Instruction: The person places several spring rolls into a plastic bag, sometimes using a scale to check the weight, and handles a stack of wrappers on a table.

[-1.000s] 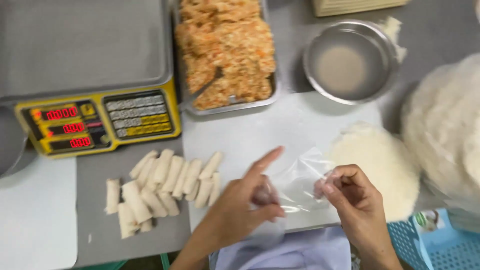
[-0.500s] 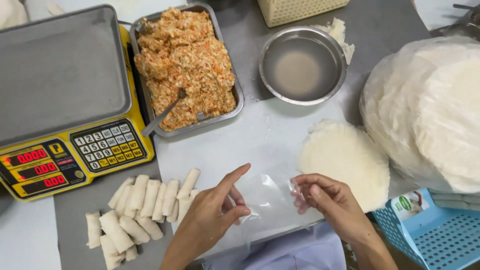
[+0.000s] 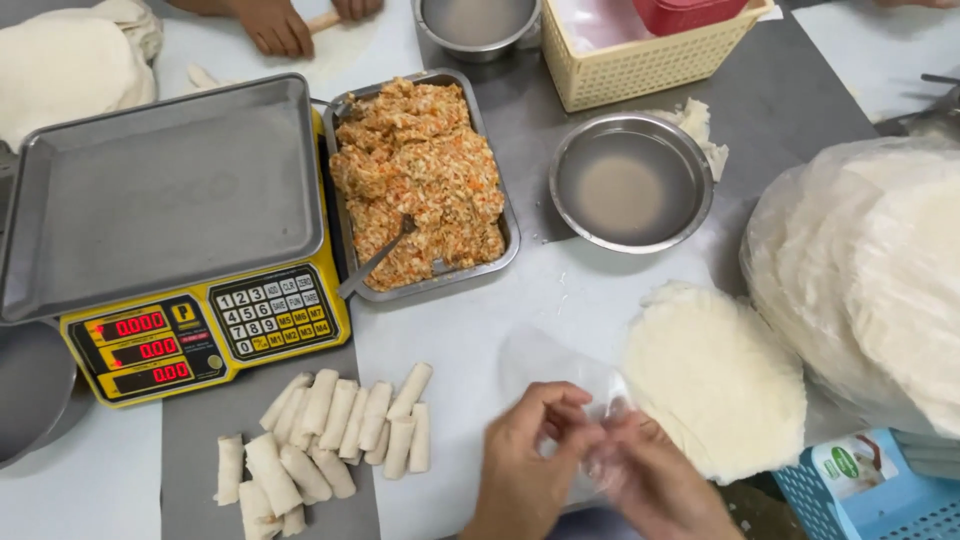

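Note:
My left hand and my right hand meet at the near edge of the table, both pinching a thin translucent wrapper sheet that lies on the white board. Just right of my hands sits a stack of round white lacy wrappers. Left of my hands lies a cluster of several rolled spring rolls. Beyond the board stands a metal tray of orange-flecked filling with a spoon stuck in it.
A yellow weighing scale with a steel pan stands at left. A round metal bowl of water, a cream basket, a big bag of wrappers and a blue crate are at right. Another person's hand works far left.
The camera view has shifted back, showing more of the table. My two hands have come together over the wrapper sheet, where before they were apart holding its edges.

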